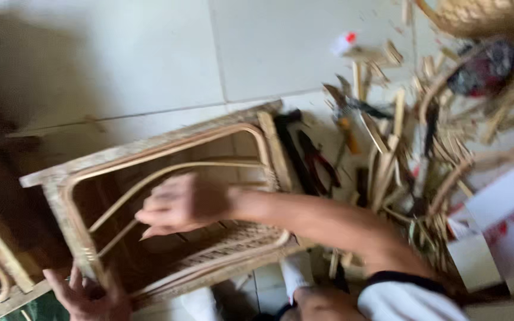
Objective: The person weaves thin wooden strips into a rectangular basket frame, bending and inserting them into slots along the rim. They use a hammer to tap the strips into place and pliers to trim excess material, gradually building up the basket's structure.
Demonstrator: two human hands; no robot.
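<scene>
Head view, blurred: wicker basket [168, 178] on its side on tiled floor [150, 53]. Right hand [179, 205] reaches inside, fingers loosely spread, gripping nothing visible. Left hand [87, 297] clasps the basket's lower corner. Cane scraps [400, 137] and pliers [313, 160] lie just right.

Motion blur smears the cane offcuts [400, 154]; the left hand [87, 297] (gripping the basket frame [168, 142]) is edge-cropped.

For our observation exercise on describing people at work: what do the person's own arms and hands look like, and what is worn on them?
Both hands are bare, with no gloves, rings or watch visible. The right hand joins a bare forearm; a white sleeve with a dark edge band covers the upper arm. Only the left hand shows, at the frame's bottom edge. The picture is blurred.
</scene>
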